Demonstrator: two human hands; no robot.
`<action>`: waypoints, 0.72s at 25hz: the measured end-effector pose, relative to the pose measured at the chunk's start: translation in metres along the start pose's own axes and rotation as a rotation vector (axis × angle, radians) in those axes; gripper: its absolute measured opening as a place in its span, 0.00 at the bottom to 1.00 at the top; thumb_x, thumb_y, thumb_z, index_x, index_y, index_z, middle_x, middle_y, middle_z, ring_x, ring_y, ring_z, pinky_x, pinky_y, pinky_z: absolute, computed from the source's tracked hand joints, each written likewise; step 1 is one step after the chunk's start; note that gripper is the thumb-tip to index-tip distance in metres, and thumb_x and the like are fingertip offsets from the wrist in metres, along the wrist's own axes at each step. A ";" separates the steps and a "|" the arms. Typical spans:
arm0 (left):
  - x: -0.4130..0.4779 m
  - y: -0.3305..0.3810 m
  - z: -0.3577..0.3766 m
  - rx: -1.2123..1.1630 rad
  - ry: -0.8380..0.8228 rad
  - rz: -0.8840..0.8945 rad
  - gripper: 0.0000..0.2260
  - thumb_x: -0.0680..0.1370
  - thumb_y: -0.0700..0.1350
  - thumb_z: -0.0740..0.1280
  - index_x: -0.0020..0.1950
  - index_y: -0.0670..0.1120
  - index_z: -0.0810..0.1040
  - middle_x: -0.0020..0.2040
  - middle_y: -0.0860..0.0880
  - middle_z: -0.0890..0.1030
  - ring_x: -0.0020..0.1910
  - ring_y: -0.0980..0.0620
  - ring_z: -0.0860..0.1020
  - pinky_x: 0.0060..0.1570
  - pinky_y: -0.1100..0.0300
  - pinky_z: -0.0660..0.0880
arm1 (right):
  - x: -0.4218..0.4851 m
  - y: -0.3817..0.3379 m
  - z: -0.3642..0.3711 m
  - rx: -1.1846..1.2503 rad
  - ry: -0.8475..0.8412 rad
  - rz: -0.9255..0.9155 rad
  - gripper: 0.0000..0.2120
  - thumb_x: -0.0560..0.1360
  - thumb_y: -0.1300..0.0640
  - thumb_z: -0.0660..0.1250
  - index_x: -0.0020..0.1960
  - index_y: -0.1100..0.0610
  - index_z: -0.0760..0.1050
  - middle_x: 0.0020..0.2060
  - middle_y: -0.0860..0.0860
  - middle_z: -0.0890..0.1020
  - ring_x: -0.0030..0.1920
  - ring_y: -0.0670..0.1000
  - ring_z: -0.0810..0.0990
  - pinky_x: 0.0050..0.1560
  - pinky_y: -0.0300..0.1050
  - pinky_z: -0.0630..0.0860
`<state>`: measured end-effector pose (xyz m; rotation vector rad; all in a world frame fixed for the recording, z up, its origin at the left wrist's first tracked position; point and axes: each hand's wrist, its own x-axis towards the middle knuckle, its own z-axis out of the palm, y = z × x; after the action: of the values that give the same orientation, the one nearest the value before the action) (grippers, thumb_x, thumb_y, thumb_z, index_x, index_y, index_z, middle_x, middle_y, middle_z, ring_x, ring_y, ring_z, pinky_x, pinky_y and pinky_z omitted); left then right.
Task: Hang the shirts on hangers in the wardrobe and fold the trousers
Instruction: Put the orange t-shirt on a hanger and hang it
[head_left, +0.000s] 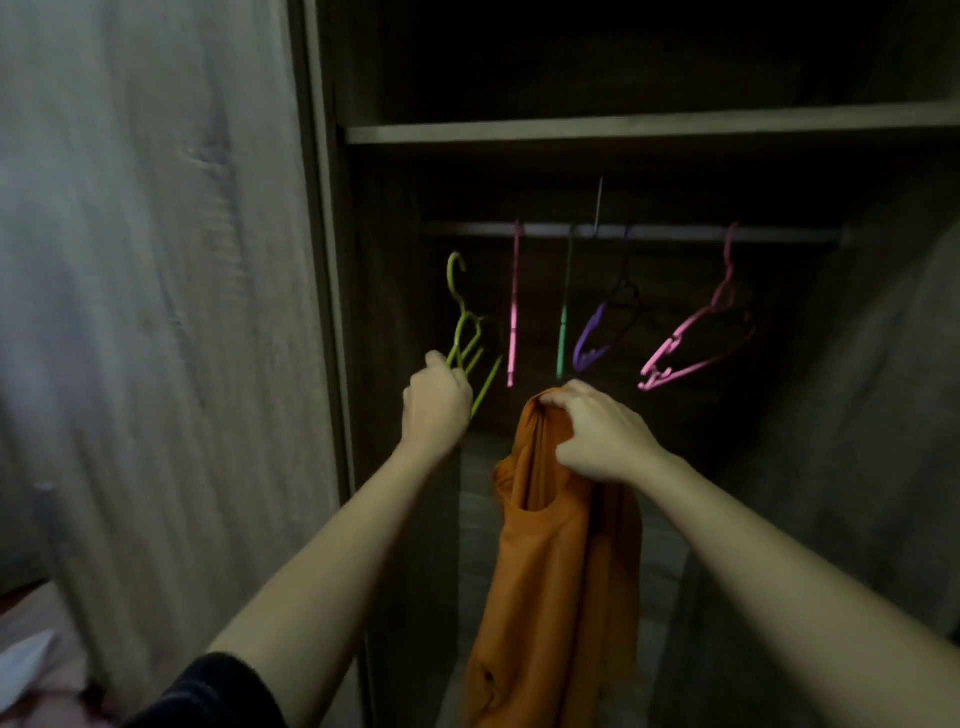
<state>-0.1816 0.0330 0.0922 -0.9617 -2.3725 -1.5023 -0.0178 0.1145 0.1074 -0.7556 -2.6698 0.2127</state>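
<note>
My left hand (435, 408) grips a yellow-green hanger (464, 332) by its lower part; the hook is off the rail and points up. My right hand (597, 431) clutches the bunched top of an orange shirt (556, 561), which hangs down in front of the open wardrobe. Both hands are below the rail (675, 232), the hanger to the left of the shirt.
On the rail hang a pink hanger (514, 312), a green hanger (563, 322), a purple hanger (602, 332) and another pink hanger (696, 338). A shelf (623, 127) runs above. The wardrobe door (156, 312) stands at the left. The interior is dark.
</note>
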 end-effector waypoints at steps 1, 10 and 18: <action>-0.022 -0.014 -0.009 0.027 -0.003 0.000 0.12 0.80 0.45 0.53 0.59 0.42 0.70 0.46 0.43 0.79 0.45 0.41 0.78 0.47 0.48 0.76 | -0.003 -0.004 0.008 -0.003 -0.006 0.016 0.32 0.68 0.60 0.65 0.71 0.49 0.64 0.65 0.49 0.68 0.66 0.53 0.70 0.60 0.49 0.73; -0.123 -0.118 -0.128 0.166 0.018 0.221 0.10 0.81 0.45 0.60 0.54 0.42 0.78 0.36 0.45 0.81 0.35 0.46 0.80 0.39 0.65 0.75 | -0.012 -0.030 0.065 0.112 -0.029 0.224 0.33 0.67 0.59 0.65 0.71 0.51 0.64 0.69 0.51 0.65 0.68 0.57 0.68 0.65 0.52 0.70; -0.151 -0.168 -0.214 0.093 -0.057 0.529 0.17 0.77 0.51 0.58 0.49 0.43 0.82 0.30 0.52 0.79 0.34 0.61 0.77 0.33 0.77 0.65 | -0.017 -0.044 0.066 0.321 0.096 0.441 0.31 0.70 0.61 0.64 0.72 0.55 0.63 0.69 0.54 0.64 0.68 0.59 0.66 0.69 0.52 0.65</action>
<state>-0.2057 -0.2627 -0.0015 -1.4743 -1.9730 -1.1629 -0.0506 0.0652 0.0521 -1.1970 -2.2676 0.6789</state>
